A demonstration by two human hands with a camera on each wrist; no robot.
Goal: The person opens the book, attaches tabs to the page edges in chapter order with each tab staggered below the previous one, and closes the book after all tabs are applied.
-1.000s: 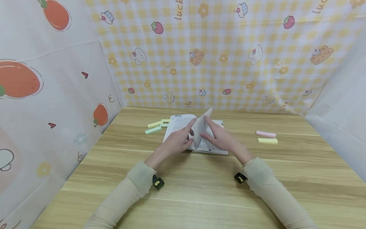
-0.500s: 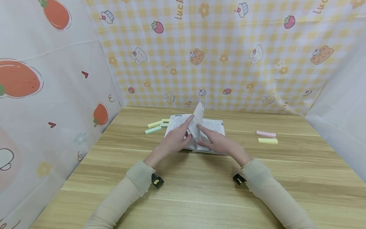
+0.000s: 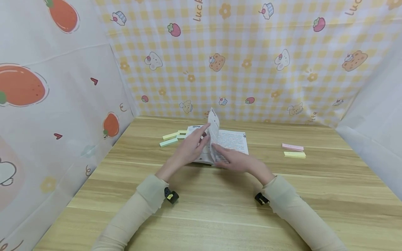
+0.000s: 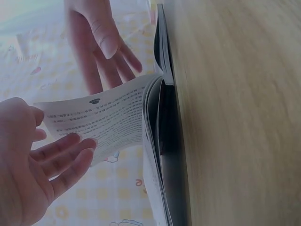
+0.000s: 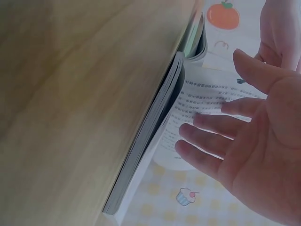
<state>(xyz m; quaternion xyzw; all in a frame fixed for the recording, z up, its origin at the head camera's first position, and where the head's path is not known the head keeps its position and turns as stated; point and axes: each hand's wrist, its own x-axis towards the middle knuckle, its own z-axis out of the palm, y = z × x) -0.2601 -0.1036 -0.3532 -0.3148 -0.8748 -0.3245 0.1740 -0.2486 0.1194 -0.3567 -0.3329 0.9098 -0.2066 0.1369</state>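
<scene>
An open book (image 3: 233,141) lies on the table, with a printed page (image 3: 213,130) standing up near its middle. In the head view my left hand (image 3: 191,144) is at the left side of this page, its index fingertip at the page's upper part. The left wrist view shows the fingers (image 4: 70,162) loosely bent over the printed side, with the thumb near the page's outer edge. On the other side is my right hand (image 3: 237,160), fingertips against the lower part of the page. Its fingers (image 5: 207,139) are spread and nearly straight in the right wrist view.
Left of the book lie yellow sticky strips (image 3: 171,136) and a green sticky strip (image 3: 169,142), some reaching the book's edge. A pink sticky strip (image 3: 292,147) and a yellow one (image 3: 294,154) lie to the right. A patterned cloth (image 3: 245,76) hangs behind the wooden table (image 3: 213,216).
The raised page has swung from right to left and now stands nearly upright. Both hands have shifted left with it, the right one also coming lower and nearer.
</scene>
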